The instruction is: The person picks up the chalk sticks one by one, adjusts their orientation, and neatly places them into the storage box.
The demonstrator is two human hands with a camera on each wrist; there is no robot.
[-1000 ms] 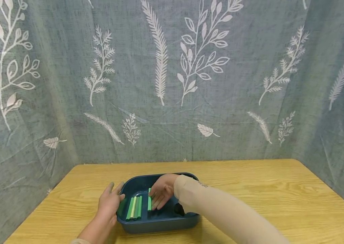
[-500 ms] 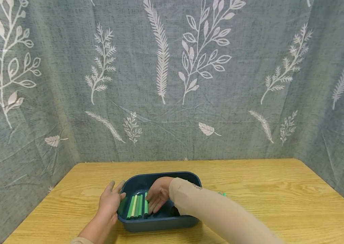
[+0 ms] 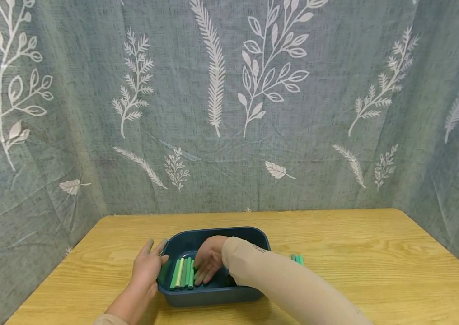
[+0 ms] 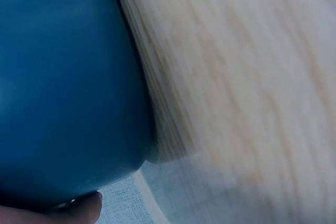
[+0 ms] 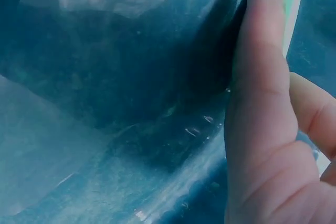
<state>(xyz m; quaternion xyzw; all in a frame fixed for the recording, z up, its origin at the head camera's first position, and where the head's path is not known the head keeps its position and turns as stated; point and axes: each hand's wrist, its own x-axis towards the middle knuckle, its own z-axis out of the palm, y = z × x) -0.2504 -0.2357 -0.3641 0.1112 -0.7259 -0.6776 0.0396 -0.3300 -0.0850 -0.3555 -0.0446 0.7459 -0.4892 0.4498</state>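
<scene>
A dark blue rectangular tub (image 3: 213,298) stands on the table. Inside, at its left, several slim green sticks (image 3: 173,274) and one pale yellow stick (image 3: 179,273) lie side by side. My right hand (image 3: 210,261) reaches into the tub, fingers straight, touching the rightmost green stick (image 3: 191,276); the right wrist view shows a finger along this green stick (image 5: 293,9). Whether the thumb also touches it is hidden. My left hand (image 3: 146,267) rests against the tub's left side with fingers spread. In the left wrist view, a fingertip (image 4: 89,207) meets the tub wall (image 4: 68,93).
More green sticks (image 3: 297,259) lie on the wooden table (image 3: 355,262) to the right, partly hidden by my right sleeve (image 3: 282,275). A dark object (image 3: 230,281) shows under the right wrist. A leaf-patterned curtain (image 3: 229,180) hangs behind the table and at both sides.
My right hand has slid the rightmost green stick left, up against the row. The green sticks on the table have come into view beside the sleeve. The left hand stays at the tub.
</scene>
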